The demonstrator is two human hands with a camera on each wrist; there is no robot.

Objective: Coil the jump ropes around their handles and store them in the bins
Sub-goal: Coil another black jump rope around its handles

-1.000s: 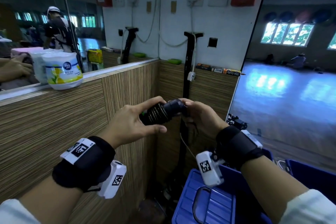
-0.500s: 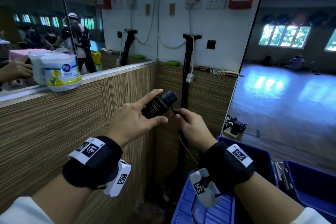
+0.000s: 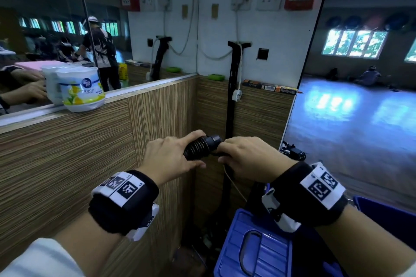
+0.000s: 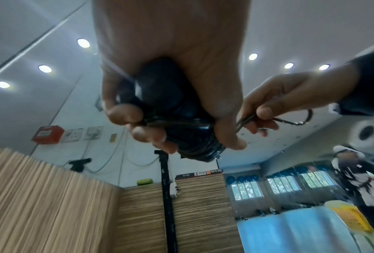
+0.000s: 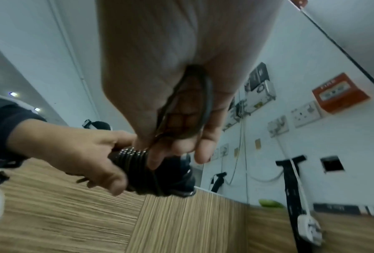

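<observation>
Black jump rope handles [image 3: 202, 146] with dark cord coiled tightly round them are held level in front of me. My left hand [image 3: 173, 159] grips the coiled part, thumb below and forefinger along the top; the left wrist view shows the handles' butt ends [image 4: 159, 92] in my palm. My right hand [image 3: 243, 157] sits at the handles' free end and pinches a short loop of the loose cord [image 4: 289, 119], which also runs through its palm [image 5: 188, 106]. A blue bin [image 3: 389, 213] stands at lower right.
A wood-panelled wall [image 3: 67, 153] with a mirror ledge is close on my left, with a white air-freshener tub [image 3: 82, 90] on the ledge. A blue lid with a handle slot [image 3: 254, 252] lies below my right wrist. A black upright stand [image 3: 233, 87] is in the corner.
Both hands dropped lower and the handles turned level. My right hand came back to the handles' end, still pinching the cord's last loop.
</observation>
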